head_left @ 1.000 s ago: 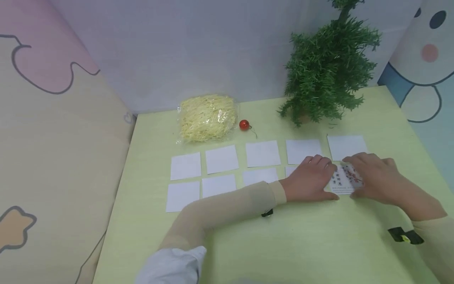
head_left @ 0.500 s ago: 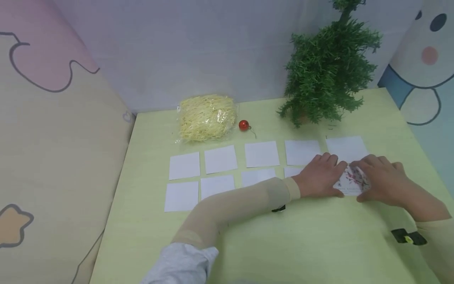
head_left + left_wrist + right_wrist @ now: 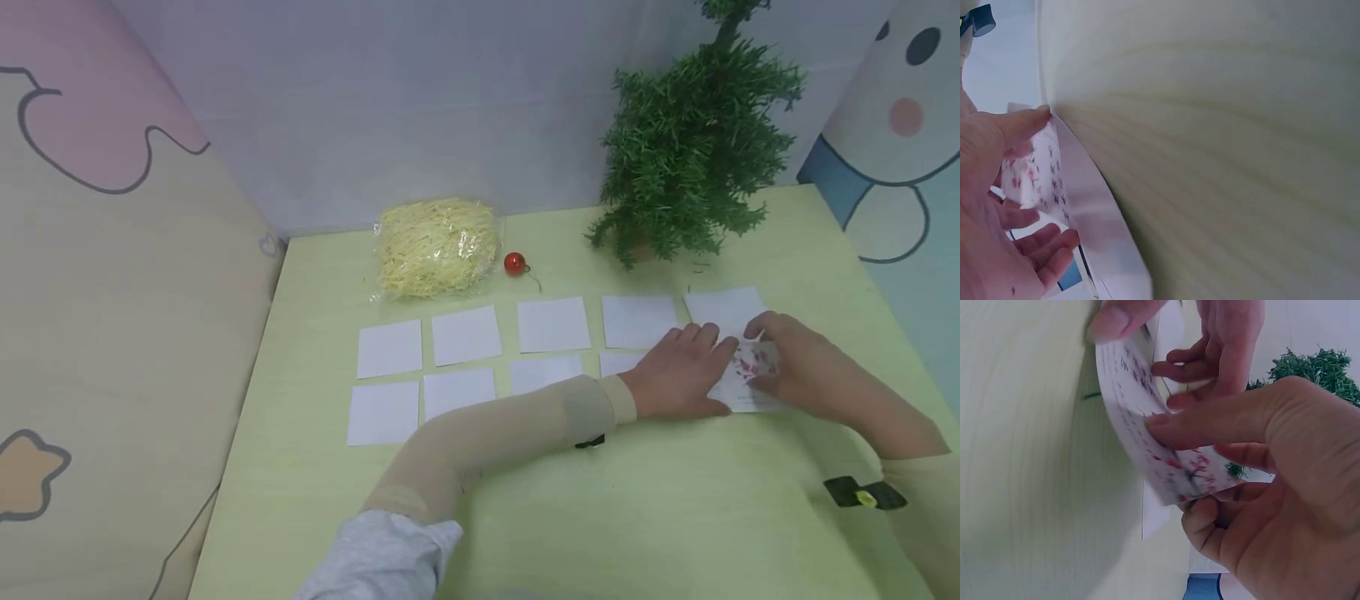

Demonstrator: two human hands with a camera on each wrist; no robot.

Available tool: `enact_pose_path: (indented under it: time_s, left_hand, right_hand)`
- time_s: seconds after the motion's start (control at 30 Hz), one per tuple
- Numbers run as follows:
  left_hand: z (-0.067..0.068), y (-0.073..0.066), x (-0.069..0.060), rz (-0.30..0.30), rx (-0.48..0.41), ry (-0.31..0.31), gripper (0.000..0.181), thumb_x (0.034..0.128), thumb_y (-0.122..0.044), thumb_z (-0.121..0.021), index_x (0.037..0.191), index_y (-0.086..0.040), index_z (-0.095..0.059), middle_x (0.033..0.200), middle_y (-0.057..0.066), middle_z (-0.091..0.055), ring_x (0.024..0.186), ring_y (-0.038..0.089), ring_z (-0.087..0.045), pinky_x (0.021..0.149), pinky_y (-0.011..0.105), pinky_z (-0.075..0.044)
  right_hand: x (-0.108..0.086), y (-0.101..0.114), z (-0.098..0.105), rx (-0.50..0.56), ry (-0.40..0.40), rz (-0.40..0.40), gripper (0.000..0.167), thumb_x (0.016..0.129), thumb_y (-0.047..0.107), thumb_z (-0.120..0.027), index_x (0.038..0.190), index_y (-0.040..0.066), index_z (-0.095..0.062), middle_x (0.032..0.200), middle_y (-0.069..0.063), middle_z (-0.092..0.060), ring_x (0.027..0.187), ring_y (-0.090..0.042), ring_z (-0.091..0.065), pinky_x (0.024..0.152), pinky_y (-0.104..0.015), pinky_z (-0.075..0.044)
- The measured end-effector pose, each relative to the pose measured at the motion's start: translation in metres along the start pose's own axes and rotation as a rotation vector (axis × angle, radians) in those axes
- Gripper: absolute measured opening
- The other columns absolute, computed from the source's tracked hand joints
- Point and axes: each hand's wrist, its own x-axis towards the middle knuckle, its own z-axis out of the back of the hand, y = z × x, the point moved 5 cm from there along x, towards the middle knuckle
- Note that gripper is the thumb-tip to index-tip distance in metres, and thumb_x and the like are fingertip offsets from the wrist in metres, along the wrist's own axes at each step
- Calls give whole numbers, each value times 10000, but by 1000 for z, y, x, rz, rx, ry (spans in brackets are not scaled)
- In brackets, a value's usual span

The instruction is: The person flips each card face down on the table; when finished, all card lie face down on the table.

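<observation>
A printed card (image 3: 738, 398) with pink blossoms and dark characters is at the right end of the near row of white cards. My right hand (image 3: 821, 375) pinches its right part, thumb on the printed face and fingers beneath. In the right wrist view the card (image 3: 1124, 419) is bent, its right end raised off the table. My left hand (image 3: 675, 375) holds the card's left end, thumb at the near edge and fingers by the far edge. In the left wrist view a plain white card (image 3: 1107, 240) lies below the printed card (image 3: 1029, 175).
Several blank white cards (image 3: 465, 336) lie in two rows on the pale table (image 3: 600, 517). Behind them are a clear bag of yellow shreds (image 3: 438, 248), a red bauble (image 3: 514, 264) and a small green artificial tree (image 3: 690, 150). Walls stand at the back and sides.
My left hand has moved right along the printed card. My right hand has shifted from the card's right edge into a pinch and lifted that end, which now bends upward.
</observation>
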Motion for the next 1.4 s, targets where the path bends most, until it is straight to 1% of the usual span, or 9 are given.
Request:
enact_pose_path:
  time_s: [0.17, 0.3, 0.4, 0.57, 0.7, 1.0, 1.17, 1.3, 1.4]
  left_hand:
    - [7, -6, 7, 9, -90, -51, 1068, 929, -875, -592, 1685, -168, -329, 1339, -75, -541, 1128, 69, -555, 952, 211, -477]
    - [11, -7, 9, 23, -289, -31, 995, 951, -785, -663, 1632, -155, -303, 1310, -80, -549, 1072, 29, -561, 908, 165, -495]
    - [12, -8, 8, 41, -451, -1, 976, 940, -704, -743, 1609, -173, -270, 1283, -101, -552, 1066, -2, -560, 897, 139, -488]
    - [14, -11, 3, 44, -459, -24, 943, 904, -723, -770, 1554, -227, -301, 1201, -168, -610, 1049, -31, -588, 947, 199, -438]
    - [13, -11, -1, 71, -345, -33, 1066, 912, -827, -679, 1657, -215, -223, 1402, -151, -603, 1325, 5, -537, 1098, 271, -382]
    - [9, -8, -7, 95, -357, -25, 1174, 927, -867, -613, 1744, -222, -72, 1650, -135, -476, 1580, 48, -345, 1228, 302, -304]
    - [12, -6, -11, 101, -459, -50, 1172, 919, -830, -672, 1752, -256, -79, 1650, -159, -450, 1513, 9, -408, 1235, 298, -326]
    - [15, -5, -14, 54, -462, -90, 1075, 959, -732, -708, 1753, -250, -165, 1716, -115, -388, 1555, 31, -370, 1263, 273, -326]
    - [14, -5, -17, 8, -404, -92, 856, 1007, -680, -678, 1693, -269, -371, 1731, -66, -372, 1596, 67, -321, 1294, 238, -276]
  right_hand:
    - [-5, 3, 10, 120, -76, -33, 654, 861, 2, -895, 1367, -17, -482, 1184, -304, -682, 987, -440, -692, 747, -365, -531]
    - [-19, -11, 18, 420, -79, -42, 455, 1097, 30, -643, 1523, 84, -494, 1307, 14, -708, 1122, -132, -712, 759, -139, -511]
    - [-32, -20, 17, 559, -29, -2, 470, 1108, -90, -527, 1550, 72, -511, 1354, 225, -629, 1152, 138, -612, 855, -83, -509]
    - [-42, -18, -7, 420, 135, -52, 842, 936, -31, -824, 1634, 42, -359, 1511, -105, -513, 1085, 13, -606, 752, -230, -575]
    - [-43, -16, -21, 400, 197, -111, 1053, 897, 127, -915, 1702, 90, -237, 1493, -244, -484, 1059, -87, -555, 736, -298, -526]
    - [-42, -19, -28, 357, 91, -36, 931, 869, 93, -928, 1625, 83, -385, 1528, -217, -516, 1181, 183, -369, 900, -427, -543]
    - [-43, -26, -21, 219, -2, 22, 947, 778, 135, -1006, 1590, 131, -518, 1443, -117, -619, 1144, 182, -402, 814, -241, -473]
    - [-43, -31, -17, 127, -56, 63, 951, 694, 120, -1045, 1533, 155, -600, 1457, -2, -607, 1166, 87, -469, 840, -252, -446]
    - [-41, -33, -17, 101, -50, 75, 904, 669, 66, -1037, 1475, 112, -631, 1497, -132, -619, 1256, -167, -548, 973, -458, -482]
